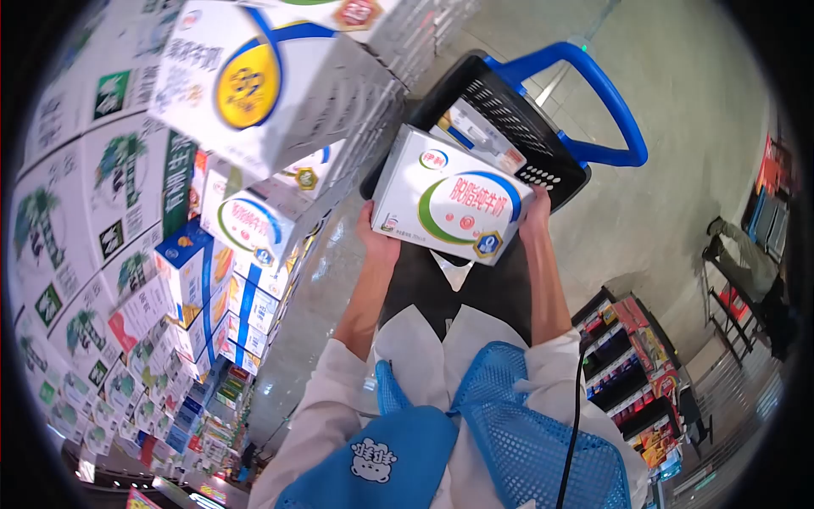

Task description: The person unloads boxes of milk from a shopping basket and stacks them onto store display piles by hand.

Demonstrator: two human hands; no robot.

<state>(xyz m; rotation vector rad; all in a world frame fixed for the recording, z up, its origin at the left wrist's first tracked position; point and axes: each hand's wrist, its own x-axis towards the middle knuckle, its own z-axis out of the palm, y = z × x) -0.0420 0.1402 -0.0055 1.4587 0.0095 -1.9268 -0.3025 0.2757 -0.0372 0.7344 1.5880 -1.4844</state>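
A white milk carton box (454, 199) with green and blue swirls and red Chinese print is held between both my hands. My left hand (379, 235) grips its left end, and my right hand (536, 215) its right end; some of the fingers are hidden behind the box. The box is slightly tilted and overlaps the near part of a black shopping basket (509, 96) with a blue handle (623, 114). Inside the basket, beyond the held box, lies another white and blue package (481, 134). Whether the held box touches the basket cannot be seen.
Stacked milk boxes (254, 81) rise close on my left, with a similar skim milk box (246, 220) among them. Grey floor (678, 76) extends ahead and to the right. A snack rack (632, 365) stands at right; a seated person's leg (742, 259) shows farther off.
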